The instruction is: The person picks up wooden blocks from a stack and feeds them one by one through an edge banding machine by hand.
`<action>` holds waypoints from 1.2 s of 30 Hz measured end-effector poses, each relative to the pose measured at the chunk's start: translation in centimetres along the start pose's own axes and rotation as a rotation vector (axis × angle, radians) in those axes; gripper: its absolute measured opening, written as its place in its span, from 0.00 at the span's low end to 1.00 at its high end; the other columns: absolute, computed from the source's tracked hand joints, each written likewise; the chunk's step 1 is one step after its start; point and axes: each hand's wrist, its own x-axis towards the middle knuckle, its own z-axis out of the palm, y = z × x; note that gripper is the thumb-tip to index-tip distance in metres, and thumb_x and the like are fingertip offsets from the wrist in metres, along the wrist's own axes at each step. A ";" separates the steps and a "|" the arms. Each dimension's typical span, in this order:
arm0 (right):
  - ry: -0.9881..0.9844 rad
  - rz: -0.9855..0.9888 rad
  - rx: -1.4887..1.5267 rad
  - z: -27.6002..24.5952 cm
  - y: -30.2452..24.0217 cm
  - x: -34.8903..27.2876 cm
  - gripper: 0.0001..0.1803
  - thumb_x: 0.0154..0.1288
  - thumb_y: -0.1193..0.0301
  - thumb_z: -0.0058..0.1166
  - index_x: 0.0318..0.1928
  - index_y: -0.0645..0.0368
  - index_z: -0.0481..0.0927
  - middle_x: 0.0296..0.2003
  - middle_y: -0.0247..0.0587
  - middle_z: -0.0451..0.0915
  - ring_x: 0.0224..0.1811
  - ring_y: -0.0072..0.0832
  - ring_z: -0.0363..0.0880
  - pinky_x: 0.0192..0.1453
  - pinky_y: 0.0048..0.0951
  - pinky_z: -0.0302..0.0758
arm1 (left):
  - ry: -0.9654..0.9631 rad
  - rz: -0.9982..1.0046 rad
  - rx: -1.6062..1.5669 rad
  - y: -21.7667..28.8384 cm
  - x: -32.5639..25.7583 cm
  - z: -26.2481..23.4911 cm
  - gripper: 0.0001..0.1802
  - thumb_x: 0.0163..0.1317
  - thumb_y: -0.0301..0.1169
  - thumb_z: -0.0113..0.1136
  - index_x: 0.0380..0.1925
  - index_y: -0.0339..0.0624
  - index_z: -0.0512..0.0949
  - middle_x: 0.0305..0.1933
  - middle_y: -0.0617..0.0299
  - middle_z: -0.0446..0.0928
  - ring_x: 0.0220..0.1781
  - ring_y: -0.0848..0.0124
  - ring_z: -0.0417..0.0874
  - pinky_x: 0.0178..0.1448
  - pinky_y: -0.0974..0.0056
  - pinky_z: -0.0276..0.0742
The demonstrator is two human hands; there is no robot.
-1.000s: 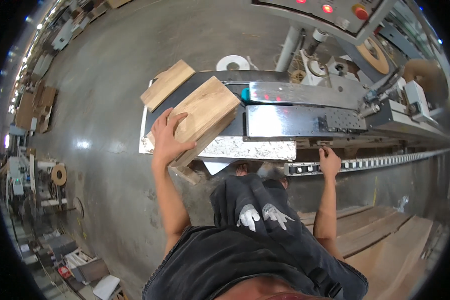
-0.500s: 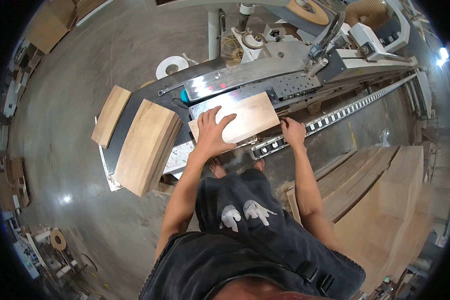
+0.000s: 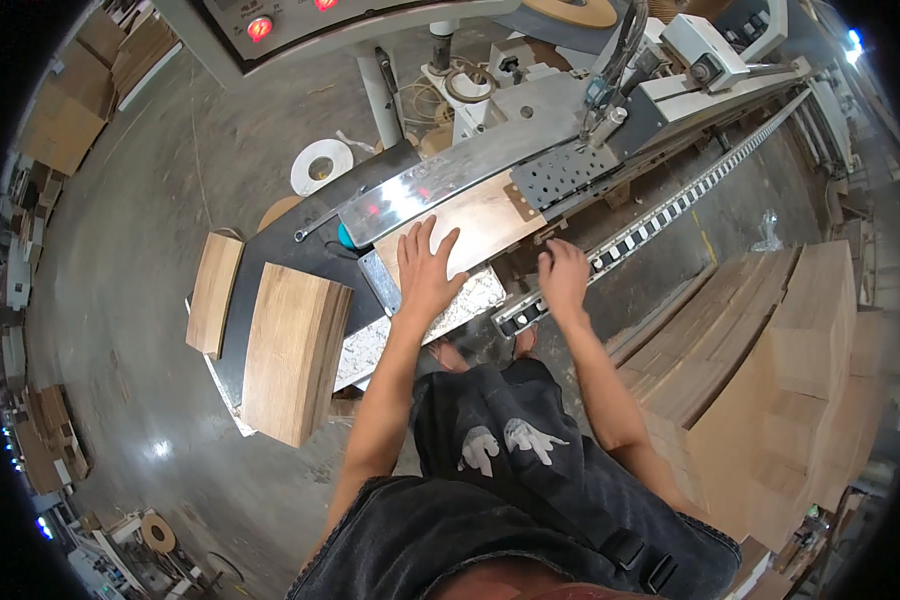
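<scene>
A pale wood-grain board (image 3: pixel 480 228) lies on the machine's bed, its long far edge along a shiny metal guide (image 3: pixel 470 165). Its right end meets a perforated dark metal plate (image 3: pixel 568 170). My left hand (image 3: pixel 428 265) rests with spread fingers on the board's left part. Just off the board's near right corner is my right hand (image 3: pixel 566 278), its fingers curled downward beside the machine's edge. Whatever those fingers may hold is hidden under the hand. To the left, a stack of similar boards (image 3: pixel 288 350) sits on the dark table (image 3: pixel 235 310), with another board (image 3: pixel 213 292) beyond it.
A roller rail (image 3: pixel 650 232) runs along the machine's near side. Large stacked panels (image 3: pixel 770 350) stand at my right. A control panel (image 3: pixel 300 30) with lit red buttons overhangs at the top. A white tape roll (image 3: pixel 320 167) lies behind the table.
The board has moved right along the guide, its end now at the perforated plate. My left hand stays on it; my right hand has come away from its corner. My view has shifted.
</scene>
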 end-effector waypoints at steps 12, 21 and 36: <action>-0.219 0.033 0.212 3.3 -13.3 -4.3 0.64 0.54 0.65 0.79 0.74 0.89 0.46 0.78 0.86 0.28 0.81 0.76 0.43 0.82 0.57 0.56 | -0.014 -0.029 0.079 0.8 0.4 0.0 0.44 0.50 0.42 0.77 0.72 0.58 0.76 0.83 0.47 0.57 0.84 0.43 0.54 0.85 0.37 0.47; -0.175 0.199 0.363 4.9 -12.1 -2.8 0.60 0.56 0.73 0.71 0.74 0.92 0.40 0.77 0.87 0.20 0.39 0.67 0.86 0.37 0.44 0.86 | -0.108 -0.044 0.038 1.5 0.8 -0.6 0.41 0.57 0.45 0.73 0.72 0.51 0.74 0.86 0.42 0.52 0.86 0.39 0.51 0.84 0.34 0.46; -0.255 0.169 0.455 0.6 -2.1 4.4 0.60 0.62 0.67 0.74 0.71 0.95 0.42 0.74 0.91 0.16 0.40 0.68 0.86 0.41 0.43 0.87 | -0.142 -0.113 0.062 13.7 1.4 3.5 0.41 0.59 0.31 0.73 0.74 0.47 0.68 0.83 0.33 0.49 0.83 0.31 0.51 0.83 0.34 0.50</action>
